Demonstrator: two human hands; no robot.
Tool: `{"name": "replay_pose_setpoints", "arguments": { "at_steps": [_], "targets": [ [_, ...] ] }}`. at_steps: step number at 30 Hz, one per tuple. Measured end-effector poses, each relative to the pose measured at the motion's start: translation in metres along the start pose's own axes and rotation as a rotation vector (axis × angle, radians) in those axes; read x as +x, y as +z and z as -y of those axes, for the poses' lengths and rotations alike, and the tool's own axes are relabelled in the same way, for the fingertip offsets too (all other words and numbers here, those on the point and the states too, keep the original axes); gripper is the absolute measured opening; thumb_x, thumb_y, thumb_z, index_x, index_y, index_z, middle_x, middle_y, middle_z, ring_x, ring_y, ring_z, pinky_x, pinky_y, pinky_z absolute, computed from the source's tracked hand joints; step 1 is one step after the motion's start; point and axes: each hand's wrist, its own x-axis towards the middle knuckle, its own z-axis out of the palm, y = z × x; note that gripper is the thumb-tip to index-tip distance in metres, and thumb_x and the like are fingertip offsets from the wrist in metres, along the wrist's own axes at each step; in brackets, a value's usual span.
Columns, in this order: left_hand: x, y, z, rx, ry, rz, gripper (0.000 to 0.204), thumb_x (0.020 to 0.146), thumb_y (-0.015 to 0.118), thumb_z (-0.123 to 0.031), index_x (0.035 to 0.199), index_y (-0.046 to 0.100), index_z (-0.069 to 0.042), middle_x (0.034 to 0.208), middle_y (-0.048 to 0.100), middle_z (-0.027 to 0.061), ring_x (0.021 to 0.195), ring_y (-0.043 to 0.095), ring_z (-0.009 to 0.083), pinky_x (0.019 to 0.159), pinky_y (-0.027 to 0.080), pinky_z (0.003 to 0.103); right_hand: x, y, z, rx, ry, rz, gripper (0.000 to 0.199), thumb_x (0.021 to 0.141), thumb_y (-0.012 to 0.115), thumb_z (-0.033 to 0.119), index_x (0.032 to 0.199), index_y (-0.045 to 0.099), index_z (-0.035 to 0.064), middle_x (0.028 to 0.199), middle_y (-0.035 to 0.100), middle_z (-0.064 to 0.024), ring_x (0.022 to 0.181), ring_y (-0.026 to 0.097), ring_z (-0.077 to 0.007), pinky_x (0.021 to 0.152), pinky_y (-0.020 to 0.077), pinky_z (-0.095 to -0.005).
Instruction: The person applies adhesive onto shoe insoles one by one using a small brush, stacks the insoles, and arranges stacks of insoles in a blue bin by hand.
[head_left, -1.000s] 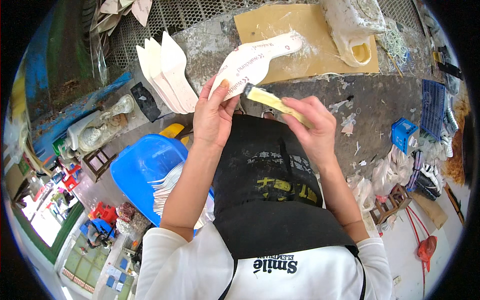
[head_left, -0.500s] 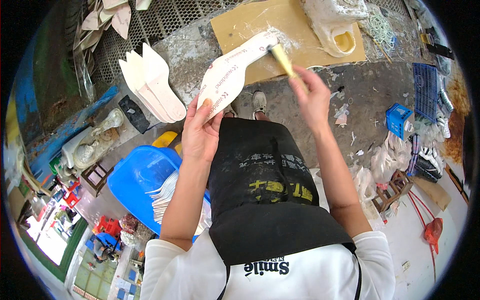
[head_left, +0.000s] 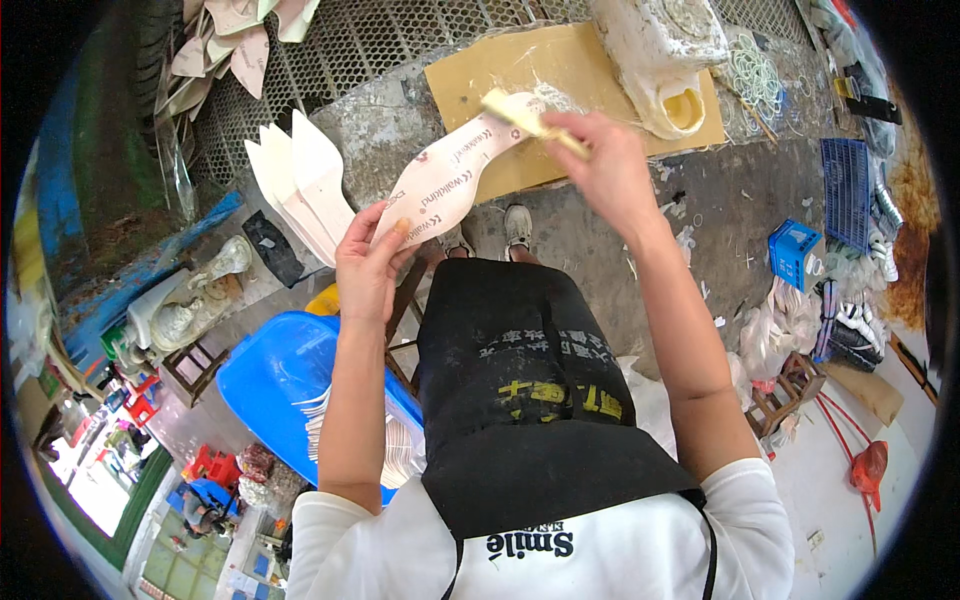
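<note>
My left hand [head_left: 368, 265] grips one end of a pale pink, printed insole [head_left: 440, 190], thumb on top. Its far end lies over a brown board [head_left: 560, 65] smeared with white residue. In my right hand [head_left: 608, 170] is a brush with a pale yellow handle [head_left: 510, 112], held across the insole's far end; I cannot make out its bristles. A white-crusted pot [head_left: 665, 75] with a yellowish opening stands on the board's right side. Left of the held insole, several white insoles [head_left: 300, 180] lie fanned out on the bench.
Metal mesh [head_left: 370, 40] covers the bench's back, with more cut pieces [head_left: 230, 45] at the far left. A blue tub [head_left: 265, 375] holding stacked insoles [head_left: 400, 450] stands by my left forearm. Tangled string [head_left: 755, 75] lies right of the pot; a blue box [head_left: 795, 250] sits at the right.
The brush has moved left over the insole and turned, with my right hand following. My left hand and the insole have shifted slightly left and toward me.
</note>
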Motion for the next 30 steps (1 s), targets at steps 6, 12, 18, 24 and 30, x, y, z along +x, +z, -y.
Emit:
{"name": "replay_pose_setpoints", "arguments": {
  "at_steps": [6, 12, 18, 24, 30],
  "targets": [
    [-0.003, -0.004, -0.032, 0.537, 0.261, 0.122, 0.025, 0.088, 0.072, 0.000, 0.114, 0.070, 0.000, 0.106, 0.071, 0.0054, 0.095, 0.065, 0.0111, 0.085, 0.053, 0.025, 0.008, -0.036, 0.011, 0.058, 0.159, 0.169, 0.026, 0.086, 0.071, 0.014, 0.112, 0.074, 0.0081, 0.096, 0.073, -0.0159, 0.084, 0.068, -0.0245, 0.076, 0.0525, -0.0339],
    [-0.006, 0.000, -0.024, 0.427, 0.187, 0.172, 0.026, 0.090, 0.070, -0.002, 0.115, 0.067, 0.000, 0.107, 0.069, 0.0064, 0.098, 0.066, 0.0130, 0.084, 0.055, 0.027, -0.016, -0.015, 0.007, 0.282, 0.094, 0.093, 0.029, 0.087, 0.071, 0.018, 0.114, 0.071, 0.0073, 0.100, 0.072, -0.0171, 0.091, 0.070, -0.0292, 0.082, 0.0535, -0.0373],
    [-0.023, 0.019, -0.009, -0.312, -0.212, -0.032, 0.033, 0.094, 0.064, -0.004, 0.127, 0.056, -0.005, 0.118, 0.066, 0.0108, 0.102, 0.069, 0.0202, 0.083, 0.062, 0.030, -0.058, 0.016, -0.019, 0.233, 0.134, -0.170, 0.031, 0.085, 0.075, 0.014, 0.115, 0.072, 0.0088, 0.092, 0.070, -0.0129, 0.084, 0.069, -0.0241, 0.078, 0.0530, -0.0333],
    [-0.014, 0.021, -0.008, -0.400, -0.310, -0.054, 0.033, 0.096, 0.062, -0.005, 0.128, 0.054, -0.004, 0.121, 0.065, 0.0118, 0.104, 0.069, 0.0208, 0.084, 0.062, 0.030, -0.042, 0.032, -0.039, 0.304, 0.187, -0.261, 0.031, 0.083, 0.077, 0.011, 0.114, 0.073, 0.0101, 0.091, 0.070, -0.0118, 0.084, 0.068, -0.0239, 0.077, 0.0526, -0.0346],
    [-0.015, 0.013, -0.016, -0.471, -0.332, -0.030, 0.038, 0.096, 0.060, -0.004, 0.133, 0.050, -0.002, 0.123, 0.065, 0.0132, 0.105, 0.069, 0.0238, 0.087, 0.062, 0.034, -0.043, 0.004, -0.009, 0.137, -0.078, -0.064, 0.030, 0.086, 0.074, 0.008, 0.116, 0.071, 0.0065, 0.095, 0.070, -0.0101, 0.087, 0.066, -0.0192, 0.082, 0.0508, -0.0295]
  ]
}}
